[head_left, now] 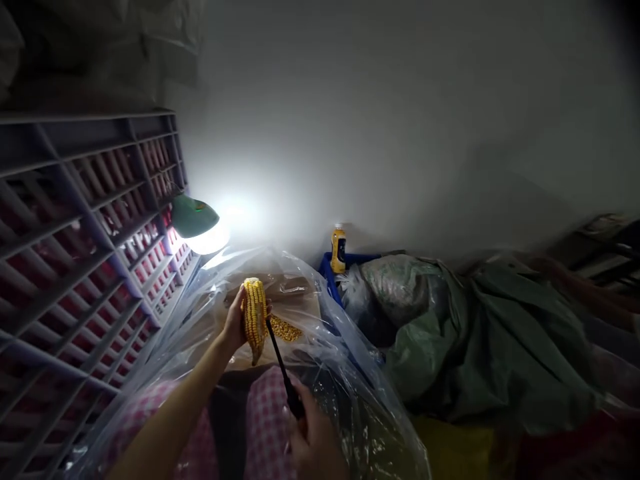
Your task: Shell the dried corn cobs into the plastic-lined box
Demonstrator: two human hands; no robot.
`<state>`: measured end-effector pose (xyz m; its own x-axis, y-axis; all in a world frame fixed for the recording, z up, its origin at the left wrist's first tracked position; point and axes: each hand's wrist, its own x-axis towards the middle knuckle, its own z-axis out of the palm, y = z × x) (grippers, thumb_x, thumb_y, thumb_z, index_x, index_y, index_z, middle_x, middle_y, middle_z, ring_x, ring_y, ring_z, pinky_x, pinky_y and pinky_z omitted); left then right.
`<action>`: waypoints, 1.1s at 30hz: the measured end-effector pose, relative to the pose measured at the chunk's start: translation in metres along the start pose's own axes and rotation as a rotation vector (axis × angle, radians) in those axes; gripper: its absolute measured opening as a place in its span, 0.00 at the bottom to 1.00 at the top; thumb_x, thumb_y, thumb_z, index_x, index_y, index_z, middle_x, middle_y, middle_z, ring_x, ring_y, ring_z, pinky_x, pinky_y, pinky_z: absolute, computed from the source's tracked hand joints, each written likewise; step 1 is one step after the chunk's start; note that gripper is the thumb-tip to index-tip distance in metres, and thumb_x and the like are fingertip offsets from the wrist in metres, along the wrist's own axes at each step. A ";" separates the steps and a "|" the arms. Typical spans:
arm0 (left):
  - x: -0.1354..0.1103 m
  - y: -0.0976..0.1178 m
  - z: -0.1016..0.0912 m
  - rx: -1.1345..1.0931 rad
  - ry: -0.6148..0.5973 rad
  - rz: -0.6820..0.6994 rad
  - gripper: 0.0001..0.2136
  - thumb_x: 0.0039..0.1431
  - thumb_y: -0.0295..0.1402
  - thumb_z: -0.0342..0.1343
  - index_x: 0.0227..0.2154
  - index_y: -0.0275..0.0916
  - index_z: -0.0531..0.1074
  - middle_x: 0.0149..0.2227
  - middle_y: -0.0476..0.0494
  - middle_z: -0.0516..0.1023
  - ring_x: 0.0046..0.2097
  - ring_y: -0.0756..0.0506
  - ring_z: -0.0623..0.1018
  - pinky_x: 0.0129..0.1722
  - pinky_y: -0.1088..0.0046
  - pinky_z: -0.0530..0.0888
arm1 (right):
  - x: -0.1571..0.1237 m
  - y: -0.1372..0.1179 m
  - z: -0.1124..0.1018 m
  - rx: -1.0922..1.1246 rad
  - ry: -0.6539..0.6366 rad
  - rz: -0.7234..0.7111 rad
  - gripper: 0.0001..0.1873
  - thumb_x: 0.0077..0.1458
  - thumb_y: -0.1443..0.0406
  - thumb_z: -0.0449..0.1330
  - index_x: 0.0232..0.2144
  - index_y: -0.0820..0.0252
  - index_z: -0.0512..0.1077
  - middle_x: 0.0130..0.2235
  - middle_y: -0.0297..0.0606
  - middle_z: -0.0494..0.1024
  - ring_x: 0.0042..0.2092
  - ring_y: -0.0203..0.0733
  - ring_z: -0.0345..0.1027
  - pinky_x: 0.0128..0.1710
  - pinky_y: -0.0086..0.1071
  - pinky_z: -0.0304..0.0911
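Observation:
My left hand [234, 325] is closed round a yellow corn cob [255, 317], holding it upright over a cardboard box [295, 300] lined with clear plastic. My right hand [313, 440] grips the handle of a thin dark tool [281, 363]. The tool's tip touches the right side of the cob. Loose yellow kernels [285, 328] lie in a small heap in the box, just behind the cob. My legs in pink checked cloth [265, 413] are below the hands.
A stack of grey plastic crates [85, 227] fills the left side. A green lamp [196, 219] shines by the wall. A yellow bottle [339, 248] stands in a blue crate [327, 270]. Green and grey sacks [475, 333] are piled at the right.

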<state>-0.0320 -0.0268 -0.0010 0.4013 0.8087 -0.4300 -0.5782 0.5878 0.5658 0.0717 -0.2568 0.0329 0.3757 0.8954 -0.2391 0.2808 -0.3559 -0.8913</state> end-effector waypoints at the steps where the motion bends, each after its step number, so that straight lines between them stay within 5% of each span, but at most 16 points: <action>1: -0.001 0.000 0.000 0.001 -0.004 -0.001 0.23 0.58 0.49 0.45 0.36 0.31 0.71 0.24 0.38 0.77 0.24 0.43 0.77 0.24 0.67 0.75 | 0.011 -0.008 0.008 -0.095 -0.035 -0.054 0.20 0.55 0.63 0.54 0.50 0.55 0.67 0.42 0.41 0.76 0.41 0.45 0.71 0.41 0.35 0.65; 5: 0.002 0.000 -0.001 -0.014 -0.015 0.001 0.25 0.55 0.53 0.45 0.33 0.32 0.71 0.24 0.39 0.77 0.23 0.43 0.77 0.22 0.68 0.74 | 0.043 -0.028 0.028 -0.358 -0.106 -0.123 0.25 0.57 0.65 0.46 0.57 0.61 0.60 0.46 0.49 0.75 0.46 0.51 0.70 0.45 0.41 0.63; 9: 0.009 0.000 -0.004 -0.013 0.000 0.032 0.23 0.53 0.53 0.48 0.33 0.35 0.69 0.21 0.43 0.75 0.22 0.44 0.76 0.20 0.69 0.73 | 0.055 -0.035 0.036 -0.421 -0.152 -0.075 0.27 0.59 0.63 0.44 0.61 0.52 0.53 0.46 0.47 0.76 0.45 0.51 0.71 0.43 0.42 0.63; 13: 0.012 0.000 -0.006 0.014 0.027 0.053 0.21 0.54 0.51 0.50 0.33 0.35 0.69 0.19 0.46 0.73 0.21 0.46 0.75 0.19 0.72 0.72 | 0.059 -0.038 0.040 -0.416 -0.174 -0.028 0.25 0.60 0.60 0.43 0.60 0.46 0.53 0.46 0.44 0.76 0.44 0.51 0.72 0.40 0.43 0.64; 21: 0.024 -0.003 -0.013 0.047 0.073 -0.045 0.23 0.53 0.54 0.47 0.27 0.35 0.68 0.19 0.43 0.73 0.19 0.47 0.74 0.19 0.72 0.72 | 0.062 -0.035 0.051 -0.457 -0.125 -0.038 0.26 0.59 0.62 0.44 0.60 0.50 0.54 0.47 0.45 0.75 0.47 0.51 0.70 0.44 0.44 0.63; 29: 0.026 -0.002 -0.012 0.029 0.051 -0.071 0.23 0.54 0.54 0.46 0.27 0.35 0.67 0.19 0.43 0.73 0.19 0.47 0.73 0.18 0.74 0.71 | 0.072 -0.029 0.055 -0.038 -0.236 0.158 0.28 0.60 0.59 0.40 0.62 0.56 0.47 0.24 0.35 0.72 0.21 0.37 0.66 0.20 0.30 0.63; 33: 0.029 -0.004 -0.015 0.105 0.083 -0.060 0.22 0.52 0.54 0.49 0.26 0.36 0.68 0.18 0.43 0.73 0.19 0.46 0.73 0.18 0.73 0.72 | 0.071 -0.028 0.053 -0.369 -0.156 -0.022 0.27 0.59 0.61 0.44 0.60 0.55 0.54 0.34 0.44 0.77 0.34 0.44 0.72 0.34 0.35 0.66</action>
<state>-0.0290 -0.0064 -0.0265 0.3703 0.7701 -0.5194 -0.4755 0.6375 0.6062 0.0436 -0.1687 0.0201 0.2357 0.9237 -0.3021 0.5961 -0.3829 -0.7057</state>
